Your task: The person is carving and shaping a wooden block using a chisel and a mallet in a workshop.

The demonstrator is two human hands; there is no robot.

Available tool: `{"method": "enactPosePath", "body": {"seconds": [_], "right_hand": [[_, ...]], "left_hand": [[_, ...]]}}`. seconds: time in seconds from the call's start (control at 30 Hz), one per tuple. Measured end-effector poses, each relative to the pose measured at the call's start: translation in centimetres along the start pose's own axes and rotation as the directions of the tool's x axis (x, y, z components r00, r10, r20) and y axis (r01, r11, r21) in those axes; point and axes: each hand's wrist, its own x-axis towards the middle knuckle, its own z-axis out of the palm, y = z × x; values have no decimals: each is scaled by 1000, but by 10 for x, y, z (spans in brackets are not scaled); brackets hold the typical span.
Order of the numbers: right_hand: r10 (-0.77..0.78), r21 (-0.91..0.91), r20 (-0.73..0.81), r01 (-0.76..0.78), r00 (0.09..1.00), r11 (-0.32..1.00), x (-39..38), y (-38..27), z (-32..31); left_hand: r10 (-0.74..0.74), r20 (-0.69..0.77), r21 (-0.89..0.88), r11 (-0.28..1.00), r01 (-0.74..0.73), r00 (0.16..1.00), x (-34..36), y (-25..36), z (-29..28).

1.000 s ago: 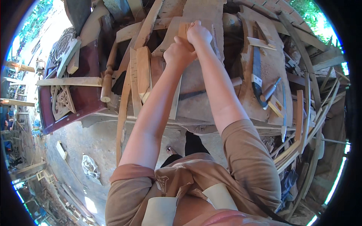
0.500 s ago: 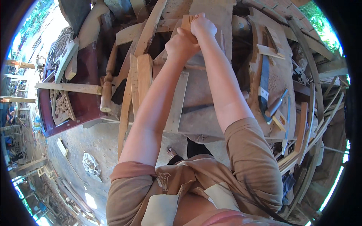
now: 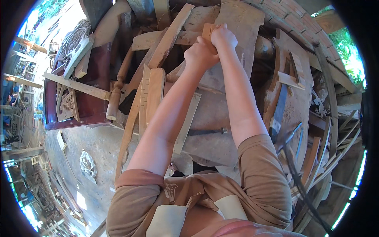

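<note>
Orange-brown wooden block (image 3: 207,30), narrow, straight-edged — left hand (image 3: 200,55), right hand (image 3: 224,39), each grip clasping it

Both arms reached up from the lower part of the frame and converged at its upper middle. The left forearm (image 3: 167,110) slanted up rightward, the right forearm (image 3: 242,93) up leftward. The left hand (image 3: 201,54) was closed, its fingers curled; the right hand (image 3: 224,38), also curled, sat slightly higher, just beside it.
</note>
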Motion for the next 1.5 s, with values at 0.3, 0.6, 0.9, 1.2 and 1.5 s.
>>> {"method": "enactPosePath", "body": {"seconds": [0.3,0.6,0.9,1.2,1.5], "right_hand": [[48,18,34,-49,998,999,-98,11,-1],[36,4,17,-36,999,999,-87,7,1],[-16,25,-51,17,999,1000,22,-8,4],[23,46,-6,-23,1000,999,14,-12,8],[70,57,13,-71,997,996,-94,-12,13]], "left_hand": [[59,-17,-7,998,-59,998,-90,-30,-2],[70,-2,10,998,-70,998,-78,-29,-3],[64,-59,90,994,-58,996,28,-11,4],[42,-28,47,998,-41,999,19,-14,-1],[45,23,32,998,-46,999,-78,-47,-16]]}}
